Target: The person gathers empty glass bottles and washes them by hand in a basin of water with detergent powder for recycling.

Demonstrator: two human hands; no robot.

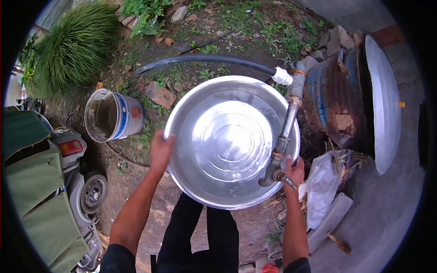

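A large shiny metal basin (232,136) is in front of my legs, with what looks like some clear water inside. My left hand (162,150) grips its left rim, the fingers hidden behind the edge. At the lower right rim, my right hand (295,173) holds the basin, partly hidden by the tap. A metal pipe (287,120) with a tap (274,173) at its lower end crosses over the basin's right side. From the pipe's top, a white fitting (282,76) joins a black hose (209,58).
A bucket (128,116) stands on the soil at left, near a brick (160,94). A covered vehicle (43,182) is at far left. On the right are a rusty blue barrel (334,98), a large round metal lid (384,102) and a white sack (322,186).
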